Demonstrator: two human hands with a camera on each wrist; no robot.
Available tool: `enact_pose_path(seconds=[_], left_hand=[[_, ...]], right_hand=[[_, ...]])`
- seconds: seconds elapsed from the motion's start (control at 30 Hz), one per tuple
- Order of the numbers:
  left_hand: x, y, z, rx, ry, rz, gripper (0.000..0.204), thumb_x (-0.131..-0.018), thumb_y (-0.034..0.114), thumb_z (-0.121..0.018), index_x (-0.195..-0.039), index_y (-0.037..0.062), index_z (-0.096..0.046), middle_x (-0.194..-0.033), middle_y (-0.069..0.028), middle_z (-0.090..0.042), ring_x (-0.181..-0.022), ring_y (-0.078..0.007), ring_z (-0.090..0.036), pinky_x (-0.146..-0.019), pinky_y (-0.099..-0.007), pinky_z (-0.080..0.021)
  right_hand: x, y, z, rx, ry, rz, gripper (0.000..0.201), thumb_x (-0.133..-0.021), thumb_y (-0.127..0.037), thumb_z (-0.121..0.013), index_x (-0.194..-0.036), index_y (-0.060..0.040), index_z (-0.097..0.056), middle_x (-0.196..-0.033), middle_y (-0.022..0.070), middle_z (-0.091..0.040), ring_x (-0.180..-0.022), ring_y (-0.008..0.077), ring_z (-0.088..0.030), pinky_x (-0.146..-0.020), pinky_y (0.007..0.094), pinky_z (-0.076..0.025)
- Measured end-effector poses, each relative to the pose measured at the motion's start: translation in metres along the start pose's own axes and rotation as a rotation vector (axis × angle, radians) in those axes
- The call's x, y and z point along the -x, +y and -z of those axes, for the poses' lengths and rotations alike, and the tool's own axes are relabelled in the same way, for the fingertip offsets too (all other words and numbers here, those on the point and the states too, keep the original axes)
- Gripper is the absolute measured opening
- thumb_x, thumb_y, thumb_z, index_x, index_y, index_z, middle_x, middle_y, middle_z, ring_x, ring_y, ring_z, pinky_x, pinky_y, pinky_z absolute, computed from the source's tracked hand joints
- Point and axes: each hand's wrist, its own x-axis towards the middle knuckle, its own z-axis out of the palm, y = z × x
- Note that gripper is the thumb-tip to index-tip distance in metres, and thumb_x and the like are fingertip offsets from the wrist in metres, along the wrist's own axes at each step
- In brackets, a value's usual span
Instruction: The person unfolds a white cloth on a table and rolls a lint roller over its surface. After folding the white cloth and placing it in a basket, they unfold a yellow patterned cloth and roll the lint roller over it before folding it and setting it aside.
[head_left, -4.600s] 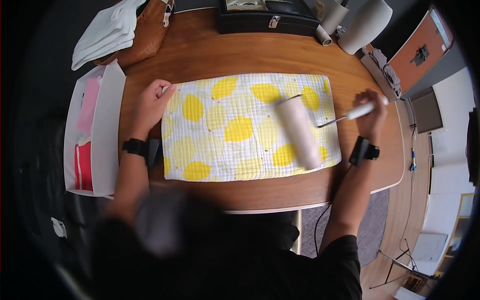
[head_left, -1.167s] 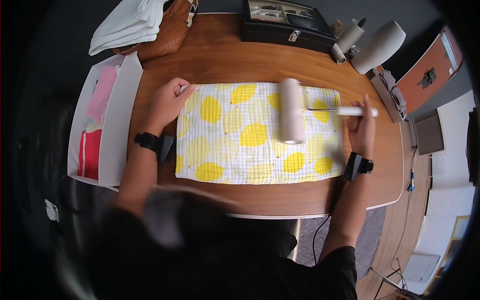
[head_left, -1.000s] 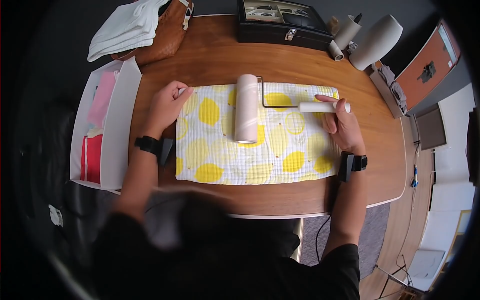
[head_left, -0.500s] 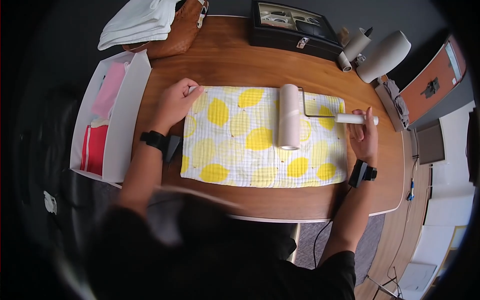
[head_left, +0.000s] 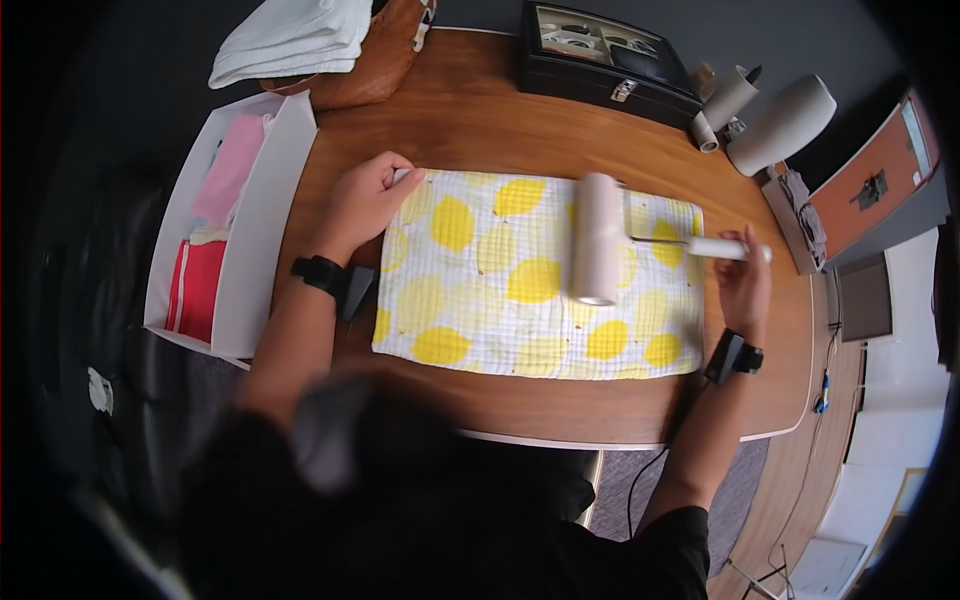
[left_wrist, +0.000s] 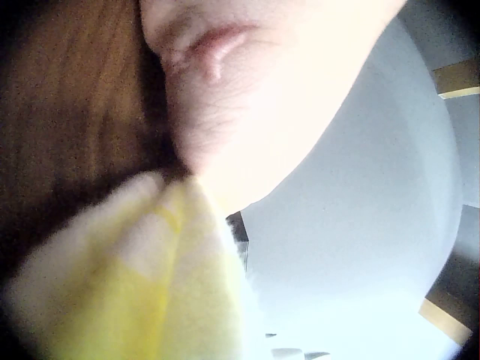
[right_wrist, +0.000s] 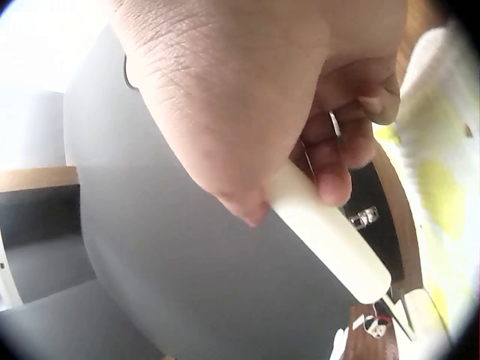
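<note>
A white cloth with yellow lemons [head_left: 480, 310] lies flat on the wooden table. My left hand [head_left: 370, 200] pinches its far left corner; in the left wrist view the cloth [left_wrist: 150, 277] gathers in folds below that hand [left_wrist: 247, 97]. My right hand [head_left: 743, 290] grips the white handle [head_left: 715, 248] of a lint roller, whose pale pink roll [head_left: 597, 240] stands lengthwise over the right half of the cloth, slightly blurred. In the right wrist view, thumb and fingers close round the handle [right_wrist: 330, 240].
At left stands a white box [head_left: 285, 210] with pink and red folded fabric. Behind it, folded white cloths [head_left: 295, 45] lie on a brown leather bag [head_left: 365, 80]. A black glass-topped case [head_left: 610, 85], a grey vase [head_left: 785, 125] and a small box of grey fabric [head_left: 800, 225] line the back right.
The roller swept left across the cloth, then back right, and is over its right half again. My left hand keeps its pinch on the corner. The head view has shifted slightly.
</note>
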Motion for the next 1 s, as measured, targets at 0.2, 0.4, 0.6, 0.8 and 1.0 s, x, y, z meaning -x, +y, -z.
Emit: enact_pose_path(seconds=[0.2,0.4,0.6,0.8,1.0], left_hand=[[-0.002,-0.004,0.001,-0.048,0.016,-0.014,0.03,-0.101,0.033,-0.076,-0.103,0.0033,-0.073,-0.071,-0.0036,-0.064,-0.063,-0.015,-0.059,-0.061,-0.0336,-0.047],[-0.004,-0.007,0.001,-0.064,0.0,-0.022,0.03,-0.101,0.032,-0.077,-0.102,0.0028,-0.073,-0.069,-0.0031,-0.063,-0.062,-0.0141,-0.058,-0.06,-0.0338,-0.046],[-0.003,0.0,0.003,-0.069,-0.008,-0.006,0.03,-0.101,0.032,-0.076,-0.101,0.002,-0.072,-0.068,-0.0022,-0.063,-0.06,-0.0125,-0.056,-0.059,-0.0331,-0.044],[-0.002,0.0,0.002,-0.042,-0.002,-0.019,0.029,-0.102,0.03,-0.076,-0.101,0.0018,-0.072,-0.068,-0.0017,-0.062,-0.06,-0.0117,-0.055,-0.058,-0.0327,-0.043],[-0.002,0.0,0.002,-0.043,0.002,-0.029,0.029,-0.102,0.031,-0.076,-0.101,0.0018,-0.072,-0.068,-0.0018,-0.062,-0.06,-0.0116,-0.054,-0.058,-0.0327,-0.043]], right_hand=[[-0.013,-0.005,0.031,-0.153,0.071,0.05,0.023,-0.108,-0.03,-0.069,-0.107,-0.0071,-0.067,-0.095,0.0032,-0.068,-0.059,0.0071,-0.041,-0.055,0.0266,-0.034],[0.022,0.007,-0.047,0.041,-0.357,-0.146,0.042,-0.115,-0.038,-0.056,-0.128,0.0007,-0.068,-0.067,-0.0047,-0.046,-0.059,0.0073,-0.037,-0.056,0.026,-0.029],[0.028,0.018,-0.063,-0.071,-0.561,-0.198,0.042,-0.115,-0.03,-0.055,-0.143,0.001,-0.063,-0.067,-0.0055,-0.042,-0.062,0.008,-0.038,-0.061,0.0258,-0.033],[0.021,0.011,-0.04,-0.133,-0.478,-0.171,0.048,-0.1,-0.009,-0.059,-0.147,0.0011,-0.058,-0.081,-0.0028,-0.048,-0.072,0.0095,-0.043,-0.063,0.0261,-0.036],[0.025,0.005,-0.05,-0.166,-0.457,-0.251,0.062,-0.085,0.001,-0.056,-0.147,0.0022,-0.057,-0.087,0.0016,-0.051,-0.076,0.0144,-0.046,-0.066,0.0282,-0.04]])
